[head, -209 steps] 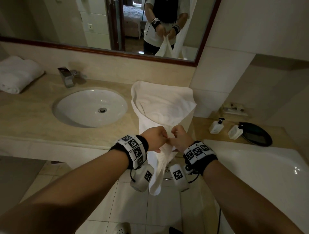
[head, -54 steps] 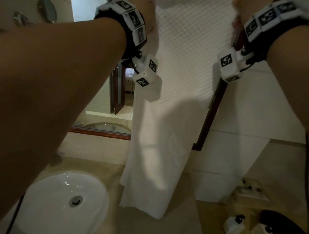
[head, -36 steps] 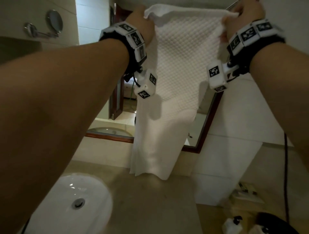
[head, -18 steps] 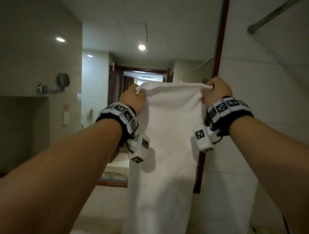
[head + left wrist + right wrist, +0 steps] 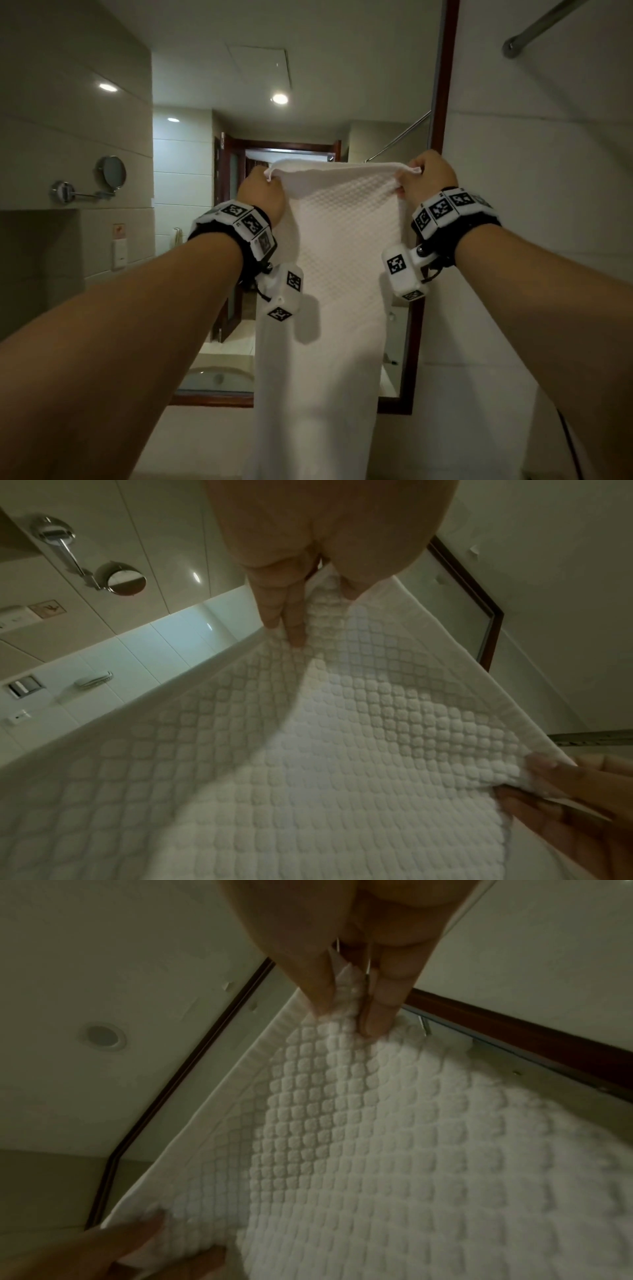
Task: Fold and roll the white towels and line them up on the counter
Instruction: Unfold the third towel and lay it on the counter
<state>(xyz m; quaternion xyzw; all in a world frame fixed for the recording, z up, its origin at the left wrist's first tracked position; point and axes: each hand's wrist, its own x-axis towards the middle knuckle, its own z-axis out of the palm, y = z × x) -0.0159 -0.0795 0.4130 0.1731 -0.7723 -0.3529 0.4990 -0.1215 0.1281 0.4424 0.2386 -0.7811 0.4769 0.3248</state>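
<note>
A white waffle-textured towel (image 5: 339,274) hangs full length in front of the mirror, held up by its two top corners at head height. My left hand (image 5: 263,192) pinches the top left corner, with thumb and fingers (image 5: 291,620) closed on the hem. My right hand (image 5: 424,178) pinches the top right corner, its fingers (image 5: 377,1010) squeezing the cloth. The towel (image 5: 308,750) fills both wrist views, and each shows the other hand at the far corner. Its lower end runs out of the head view.
A wood-framed mirror (image 5: 442,102) covers the wall behind the towel and reflects a doorway and sink. A round shaving mirror (image 5: 111,173) on an arm sticks out from the left wall. A metal rail (image 5: 541,29) crosses the upper right corner.
Both hands stayed raised with the towel stretched between them. The head view tilted up from the counter and sink to the mirror and ceiling. Earlier the towel lay bunched on the counter.
</note>
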